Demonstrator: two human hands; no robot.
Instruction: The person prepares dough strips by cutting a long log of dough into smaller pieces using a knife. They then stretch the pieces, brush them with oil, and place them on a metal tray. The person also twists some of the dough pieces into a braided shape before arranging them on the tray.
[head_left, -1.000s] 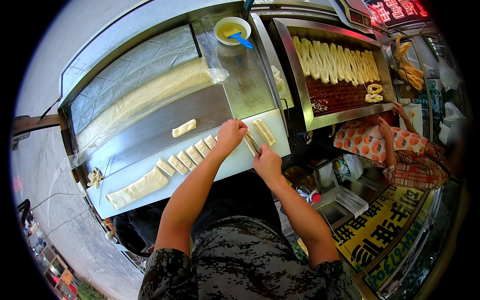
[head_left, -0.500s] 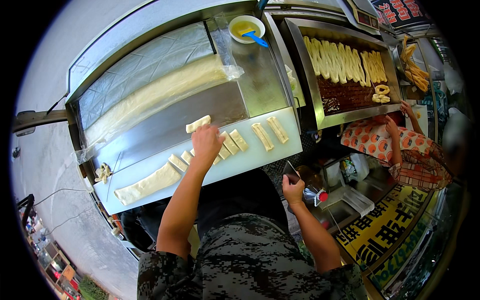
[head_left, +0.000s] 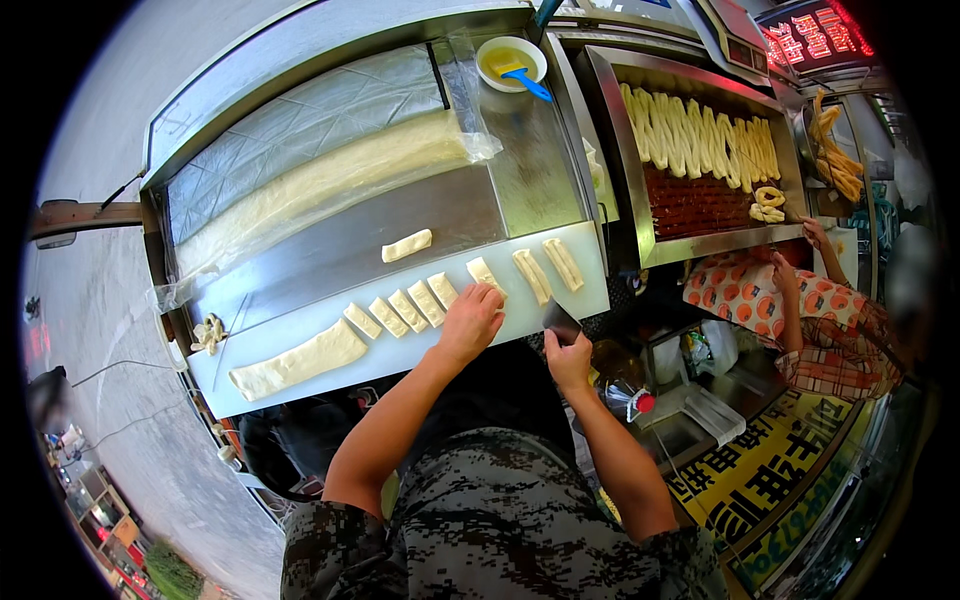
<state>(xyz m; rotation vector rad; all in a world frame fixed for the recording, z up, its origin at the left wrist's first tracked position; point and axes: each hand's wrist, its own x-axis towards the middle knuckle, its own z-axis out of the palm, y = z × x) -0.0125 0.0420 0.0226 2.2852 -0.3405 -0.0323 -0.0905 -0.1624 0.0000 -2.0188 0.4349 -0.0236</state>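
Observation:
My left hand point(head_left: 472, 322) has its fingers closed over the near end of a short dough strip point(head_left: 481, 270) on the white cutting board point(head_left: 300, 330). My right hand point(head_left: 568, 364) grips a flat, dark-bladed dough cutter point(head_left: 562, 322) at the board's near edge. Left of my left hand lie several cut dough strips point(head_left: 408, 311) in a row, then a longer uncut dough slab point(head_left: 300, 366). On the right rest two dough sticks point(head_left: 532, 277) with a crease down the middle. One loose dough strip point(head_left: 407, 246) sits on the metal counter point(head_left: 350, 238).
A long dough roll point(head_left: 320, 185) lies under plastic film at the back. A white bowl point(head_left: 532, 58) holds yellow liquid and a blue-handled brush point(head_left: 527, 83). At right stands a fryer point(head_left: 690, 208) with pale dough sticks in dark oil. A co-worker in a patterned apron point(head_left: 735, 290) works beside it.
My left hand has left the loose strip on the counter and moved right to a strip in the row, now set apart. My right hand has brought the cutter up to the board.

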